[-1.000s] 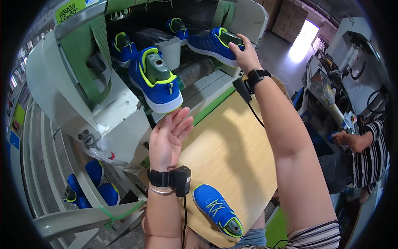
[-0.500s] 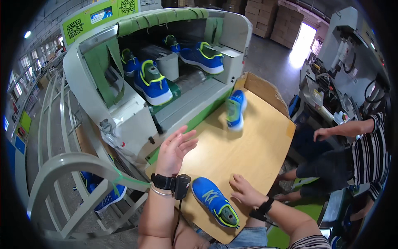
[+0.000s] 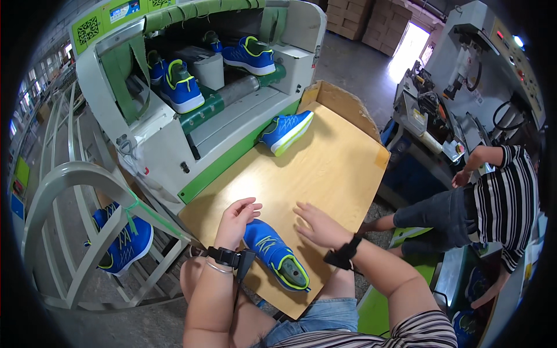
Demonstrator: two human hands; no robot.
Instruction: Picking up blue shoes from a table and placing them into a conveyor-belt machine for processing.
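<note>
On the light wooden table a blue sneaker [image 3: 268, 248] with yellow-green collar trim lies with its heel toward me. My left hand [image 3: 237, 221] hovers at its toe, fingers slightly bent and holding nothing; whether it touches the shoe I cannot tell. To the right of the shoe, my right hand [image 3: 316, 225] has its fingers spread over the wood, apart from the shoe. A second blue sneaker [image 3: 287, 131] rests tipped on its side at the table's far edge, its white sole facing partly toward me.
Beyond the table [image 3: 342, 156] stands a machine [image 3: 232, 113] with several blue sneakers on its rollers. A cardboard guard [image 3: 342, 104] lines the table's far right edge. At left, a metal rack [image 3: 87, 174] holds another sneaker [image 3: 125, 240]. A person in a striped shirt [image 3: 505, 200] works at right.
The far sneaker, blurred and upended before, now rests on its side by the machine. My left hand has come down to the near shoe's toe; my right hand has moved forward. The view has shifted.
</note>
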